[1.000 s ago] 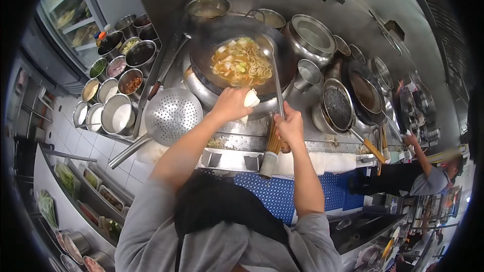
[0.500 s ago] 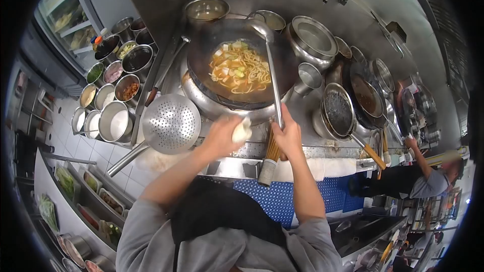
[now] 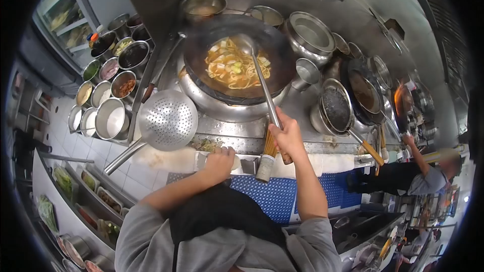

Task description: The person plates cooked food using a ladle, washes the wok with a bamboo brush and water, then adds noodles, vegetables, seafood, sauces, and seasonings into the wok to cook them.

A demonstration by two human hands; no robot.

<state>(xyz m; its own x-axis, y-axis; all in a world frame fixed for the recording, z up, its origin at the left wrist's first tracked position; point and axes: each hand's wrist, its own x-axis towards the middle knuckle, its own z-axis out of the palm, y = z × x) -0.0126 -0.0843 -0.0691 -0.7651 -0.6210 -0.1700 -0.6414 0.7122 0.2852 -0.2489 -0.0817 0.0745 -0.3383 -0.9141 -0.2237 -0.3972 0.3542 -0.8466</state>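
Observation:
Noodles with pale chunks in orange broth (image 3: 234, 65) fill the bottom of a dark wok (image 3: 201, 78) on the stove. My right hand (image 3: 287, 133) is wrapped round the handle of a long metal ladle (image 3: 263, 83), whose bowl rests at the far side of the noodles. Low at the stove's front edge is my left hand (image 3: 219, 163), its fingers curled over; a bit of white cloth (image 3: 235, 162) shows beside it. A bamboo brush (image 3: 266, 163) lies between my hands, and a perforated strainer (image 3: 169, 120) is left of the wok.
Metal pots of ingredients (image 3: 112, 118) crowd the left. Beyond the wok stands a metal bowl (image 3: 203, 6). To the right are a small metal pot (image 3: 306, 73), a strainer with a wooden handle (image 3: 336, 108) and another wok (image 3: 364, 93). Another person (image 3: 428, 176) works at the far right, near a flame.
My left hand has come back from the wok's near rim to the stove's front edge with the white cloth. The ladle bowl has moved from the wok's far rim into the noodles.

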